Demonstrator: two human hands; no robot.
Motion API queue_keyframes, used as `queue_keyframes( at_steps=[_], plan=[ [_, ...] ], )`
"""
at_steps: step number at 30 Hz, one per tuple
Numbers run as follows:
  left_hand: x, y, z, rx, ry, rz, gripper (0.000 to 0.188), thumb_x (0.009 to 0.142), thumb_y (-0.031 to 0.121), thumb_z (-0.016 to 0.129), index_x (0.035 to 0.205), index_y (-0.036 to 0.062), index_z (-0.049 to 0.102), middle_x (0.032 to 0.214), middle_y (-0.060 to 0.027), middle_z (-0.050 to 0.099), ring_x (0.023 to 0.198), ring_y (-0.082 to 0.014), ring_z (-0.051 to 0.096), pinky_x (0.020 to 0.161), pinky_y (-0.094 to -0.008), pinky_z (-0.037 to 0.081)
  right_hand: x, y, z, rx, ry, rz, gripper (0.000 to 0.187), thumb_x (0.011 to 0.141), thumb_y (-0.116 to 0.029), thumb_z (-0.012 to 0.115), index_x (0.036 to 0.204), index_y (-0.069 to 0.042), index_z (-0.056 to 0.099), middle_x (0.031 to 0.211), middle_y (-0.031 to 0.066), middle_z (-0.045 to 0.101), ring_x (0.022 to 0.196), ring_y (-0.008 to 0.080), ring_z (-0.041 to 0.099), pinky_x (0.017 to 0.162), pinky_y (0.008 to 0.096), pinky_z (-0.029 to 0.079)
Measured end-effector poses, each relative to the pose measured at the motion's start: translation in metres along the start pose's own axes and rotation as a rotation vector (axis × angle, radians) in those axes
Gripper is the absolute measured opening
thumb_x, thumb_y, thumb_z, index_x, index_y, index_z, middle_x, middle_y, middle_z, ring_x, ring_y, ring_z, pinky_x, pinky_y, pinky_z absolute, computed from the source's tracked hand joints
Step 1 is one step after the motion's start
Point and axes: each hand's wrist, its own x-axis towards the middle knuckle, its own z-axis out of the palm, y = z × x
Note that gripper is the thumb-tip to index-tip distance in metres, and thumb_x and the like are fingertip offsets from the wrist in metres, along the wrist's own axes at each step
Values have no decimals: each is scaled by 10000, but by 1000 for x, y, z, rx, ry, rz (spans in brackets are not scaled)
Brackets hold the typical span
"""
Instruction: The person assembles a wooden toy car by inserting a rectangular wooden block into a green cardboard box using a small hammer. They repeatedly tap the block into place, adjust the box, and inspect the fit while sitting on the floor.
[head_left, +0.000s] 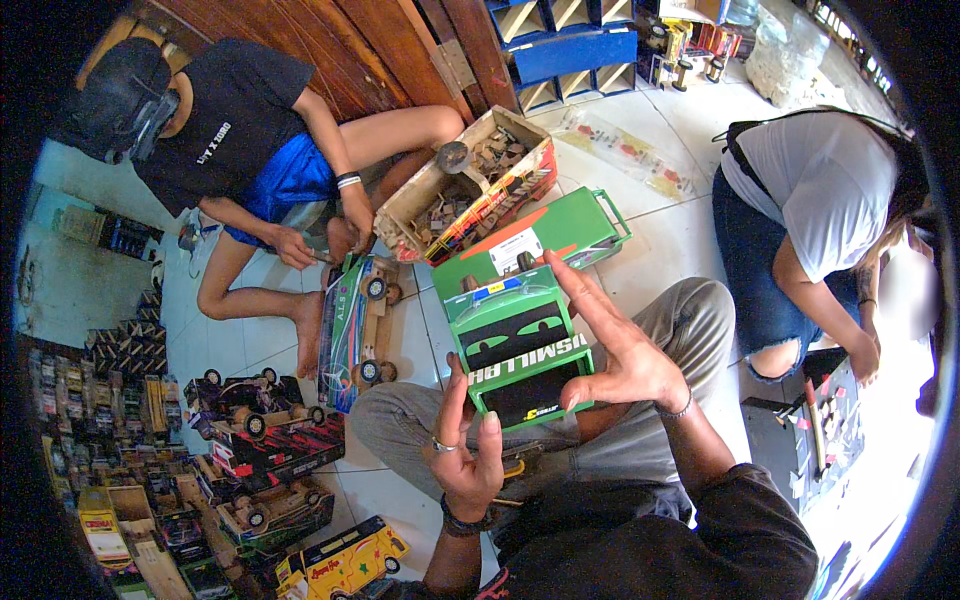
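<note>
A green toy truck (585,238) lies between my two hands, its cab (520,362) toward me. The cab has a dark windscreen, white lettering and a black lower front; the long box behind carries an orange stripe and a white label. My left hand (468,455), with a ring and a dark wristband, grips the cab's left side and lower corner, thumb up at its edge. My right hand (632,362) holds the cab's right side, forefinger stretched along the top and thumb at the lower front. My crossed legs in grey trousers (675,320) are beneath and around it.
A wooden box (400,222) of wood scraps stands beyond the truck. At left, a person (235,140) handles another toy truck (345,335); at right, another person (820,200) bends over a grey board (775,440). Several toy trucks (265,440) and a yellow one (340,560) crowd the lower left.
</note>
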Motion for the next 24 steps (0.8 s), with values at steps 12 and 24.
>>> queue_keyframes(
  at_steps=[12, 24],
  plan=[
    [0, 10, 5, 187, 177, -45, 425, 998, 42, 568, 1405, -67, 513, 1311, -291, 629, 1110, -303, 704, 856, -349, 582, -8, 4, 14, 99, 49, 0, 1292, 739, -700, 738, 1607, 16, 104, 1654, 242, 196, 1520, 386, 240, 1226, 451, 227],
    [-6, 12, 14, -187, 174, -172, 466, 1063, 37, 452, 1508, -63, 357, 1512, -242, 455, 1318, -218, 507, 1087, -346, 408, -15, 12, 42, 384, 209, 75, 950, 888, -724, 558, 1425, 10, 282, 1576, 290, 287, 1460, 329, 333, 1176, 428, 273]
  ],
)
